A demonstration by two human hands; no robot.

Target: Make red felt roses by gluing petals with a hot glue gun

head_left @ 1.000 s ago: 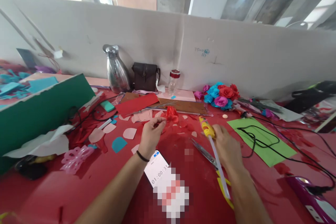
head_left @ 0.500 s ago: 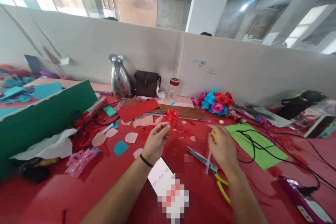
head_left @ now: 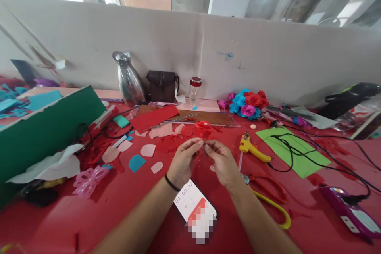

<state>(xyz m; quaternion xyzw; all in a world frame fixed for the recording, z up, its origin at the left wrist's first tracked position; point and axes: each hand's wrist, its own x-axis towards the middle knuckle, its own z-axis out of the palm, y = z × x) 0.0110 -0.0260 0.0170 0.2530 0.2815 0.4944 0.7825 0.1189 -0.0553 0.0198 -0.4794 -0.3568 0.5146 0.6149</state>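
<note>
A red paper flower (head_left: pixel 202 127) stands upright just above the fingertips in the middle of the table. My left hand (head_left: pixel 187 156) pinches its base, which the fingers mostly hide. From the other side my right hand (head_left: pixel 218 161) is closed on the same base, thumb and fingertips meeting those of the left. To the right lies a yellow glue gun (head_left: pixel 252 147) with a clear glue stick in it, apart from the hand. Scissors with red and yellow handles (head_left: pixel 269 192) rest partly behind my right wrist. A phone (head_left: pixel 195 202) showing a timer lies between my forearms.
Pink, blue and red paper petals (head_left: pixel 148 150) are scattered on the left. A green board (head_left: pixel 56 135) stands there. At the back are a metal jug (head_left: pixel 127 79), a brown bag (head_left: pixel 162 86), a glass bottle (head_left: pixel 195 90) and a bunch of paper flowers (head_left: pixel 248 104). Black cables cross a green sheet (head_left: pixel 300 162).
My right hand has left the glue gun, now lying on the table, and joined my left at the flower's base. The view has tilted down slightly.
</note>
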